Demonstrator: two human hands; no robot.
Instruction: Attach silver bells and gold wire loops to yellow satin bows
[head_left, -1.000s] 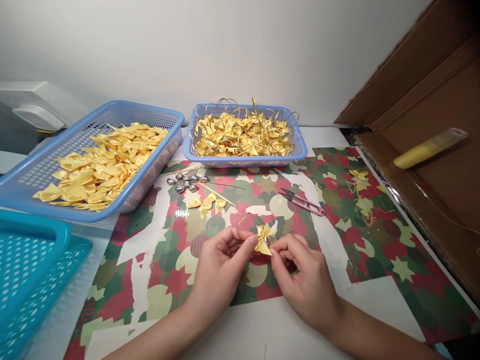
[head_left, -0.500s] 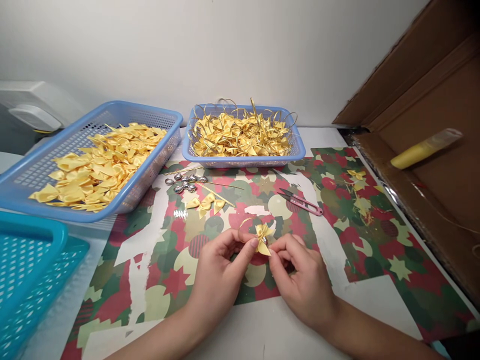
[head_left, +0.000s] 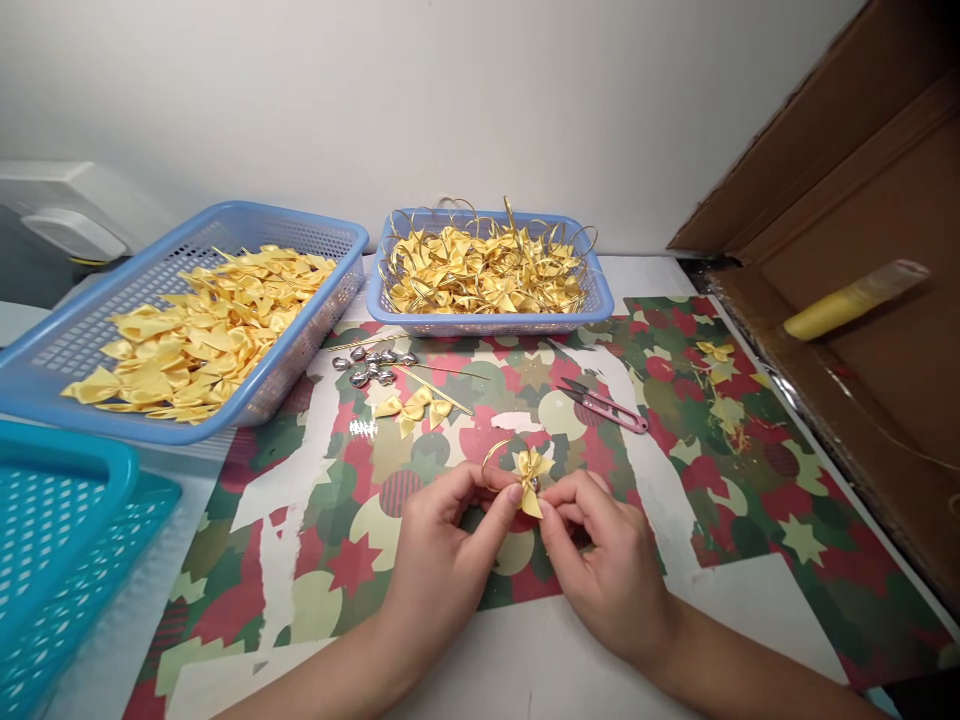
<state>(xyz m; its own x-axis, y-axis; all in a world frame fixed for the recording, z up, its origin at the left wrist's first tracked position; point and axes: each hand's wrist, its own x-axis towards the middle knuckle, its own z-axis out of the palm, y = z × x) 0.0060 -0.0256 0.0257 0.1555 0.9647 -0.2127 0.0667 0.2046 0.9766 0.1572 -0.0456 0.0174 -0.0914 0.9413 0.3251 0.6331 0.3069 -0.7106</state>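
Observation:
Between my two hands is a yellow satin bow with a small silver bell at its middle and a loop of gold wire curving off to its left. My left hand pinches the bow's left side between thumb and forefinger. With thumb and forefinger, my right hand grips the tip of a ribbon tail on the right. Beyond my hands lie a few loose yellow bows, several silver bells and gold wire lengths.
A blue basket at the back holds finished bows with gold loops. Another blue basket at left holds plain bows. Teal baskets stand front left. Pink-handled thread snips lie right of centre; thread scraps lie farther right, near cardboard.
The bow has turned slightly in my fingers, and its wire loop sits a little more to the right. Both hands keep their pinch on it.

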